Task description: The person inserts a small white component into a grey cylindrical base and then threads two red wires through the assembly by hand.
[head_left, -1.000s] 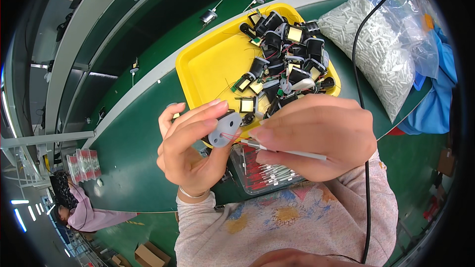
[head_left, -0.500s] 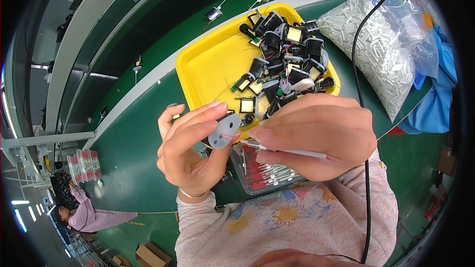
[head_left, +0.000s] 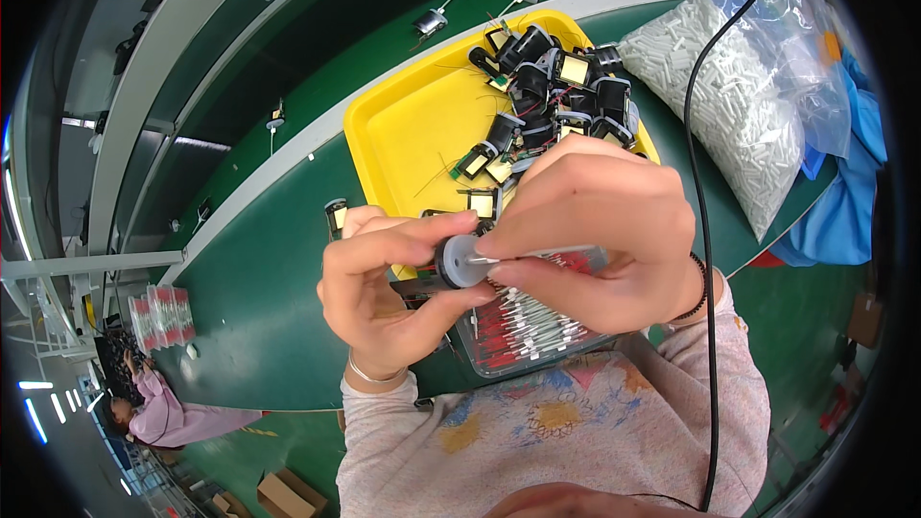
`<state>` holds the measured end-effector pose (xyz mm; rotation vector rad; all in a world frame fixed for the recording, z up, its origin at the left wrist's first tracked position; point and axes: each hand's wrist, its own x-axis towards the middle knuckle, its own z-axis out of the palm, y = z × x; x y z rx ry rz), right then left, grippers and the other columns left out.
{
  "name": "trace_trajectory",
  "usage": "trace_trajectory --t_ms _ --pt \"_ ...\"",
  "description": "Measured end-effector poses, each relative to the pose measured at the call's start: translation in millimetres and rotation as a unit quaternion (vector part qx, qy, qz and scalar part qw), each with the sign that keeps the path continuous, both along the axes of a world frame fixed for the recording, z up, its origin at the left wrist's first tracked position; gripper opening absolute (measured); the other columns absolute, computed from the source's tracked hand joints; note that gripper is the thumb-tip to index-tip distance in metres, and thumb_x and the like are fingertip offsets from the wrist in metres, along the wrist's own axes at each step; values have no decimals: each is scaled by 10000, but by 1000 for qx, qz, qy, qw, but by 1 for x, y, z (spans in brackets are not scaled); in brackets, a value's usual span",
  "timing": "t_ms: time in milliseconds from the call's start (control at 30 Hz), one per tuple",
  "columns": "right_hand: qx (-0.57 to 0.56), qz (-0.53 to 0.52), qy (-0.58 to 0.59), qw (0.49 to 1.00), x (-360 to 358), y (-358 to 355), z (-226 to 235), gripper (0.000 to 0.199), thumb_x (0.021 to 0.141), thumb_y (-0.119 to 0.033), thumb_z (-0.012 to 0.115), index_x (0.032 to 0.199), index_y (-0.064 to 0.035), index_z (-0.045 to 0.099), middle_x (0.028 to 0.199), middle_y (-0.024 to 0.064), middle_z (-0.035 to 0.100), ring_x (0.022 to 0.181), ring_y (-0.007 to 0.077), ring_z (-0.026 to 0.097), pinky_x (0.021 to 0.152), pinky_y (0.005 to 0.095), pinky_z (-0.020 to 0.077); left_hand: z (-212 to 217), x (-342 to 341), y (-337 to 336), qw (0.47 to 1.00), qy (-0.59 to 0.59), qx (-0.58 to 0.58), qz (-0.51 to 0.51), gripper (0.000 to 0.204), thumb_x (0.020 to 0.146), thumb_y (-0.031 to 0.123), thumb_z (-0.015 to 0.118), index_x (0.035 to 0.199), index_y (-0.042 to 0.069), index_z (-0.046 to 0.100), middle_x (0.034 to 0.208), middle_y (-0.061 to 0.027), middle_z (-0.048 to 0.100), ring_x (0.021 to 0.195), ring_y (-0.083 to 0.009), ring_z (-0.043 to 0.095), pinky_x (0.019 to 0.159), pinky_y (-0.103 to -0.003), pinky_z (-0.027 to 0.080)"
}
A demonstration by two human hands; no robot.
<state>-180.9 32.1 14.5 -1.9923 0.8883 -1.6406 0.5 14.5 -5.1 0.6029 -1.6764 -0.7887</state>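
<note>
My left hand (head_left: 384, 293) pinches a small grey round part (head_left: 459, 261) between thumb and fingers, over the green table edge. My right hand (head_left: 590, 230) meets it from the right, holding a thin white and red stick-like piece (head_left: 552, 254) whose tip touches the grey part. Behind the hands lies a yellow tray (head_left: 408, 134) with several black and yellow coil parts (head_left: 552, 86) piled at its right end. Under the right hand sits a clear box (head_left: 537, 336) of red and white pin-like pieces.
A clear bag of white tubes (head_left: 739, 96) lies right of the tray, with blue cloth (head_left: 844, 201) beyond. A black cable (head_left: 705, 230) runs down past my right wrist. Loose coil parts (head_left: 432, 21) lie on the green belt. Another person in pink (head_left: 163, 417) sits far lower left.
Both hands have drawn closer together. The grey part has turned in my left fingers, and the right hand's stick now meets it.
</note>
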Motion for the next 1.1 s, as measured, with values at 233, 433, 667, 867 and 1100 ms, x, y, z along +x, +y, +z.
trace_trajectory --t_ms 233,433,667,867,1100 --pt "1 -49 34 998 -4 1 1 209 564 53 712 756 -24 681 716 64 638 643 199 607 577 275 473 5 2 2 994 29 92 -45 331 694 55 758 892 -18 502 985 -229 641 899 -242 627 806 -317 486" --pt "-65 -84 66 992 4 4 -9 248 526 66 641 759 -12 675 750 66 636 647 204 606 572 276 488 4 2 5 991 30 118 -54 259 725 10 721 863 -18 504 1014 -253 625 950 -264 629 840 -319 490" --pt "-61 -71 61 994 2 2 -13 283 503 87 603 762 -6 668 752 67 631 637 203 596 562 274 487 4 2 7 994 -88 -60 26 294 675 -42 742 849 -28 505 969 -271 628 888 -268 654 772 -310 521" --pt "-23 -40 30 998 2 9 -12 295 500 103 602 770 2 666 739 70 631 634 205 593 561 281 484 3 3 5 984 39 129 -112 313 649 -74 738 858 -31 510 935 -255 636 831 -271 665 735 -303 529" --pt "19 -37 16 999 -1 8 -11 227 558 130 626 742 1 655 709 79 627 600 204 598 561 286 473 0 -1 5 998 -45 -23 -42 320 654 -54 748 865 -25 510 944 -241 631 869 -277 656 749 -306 524"
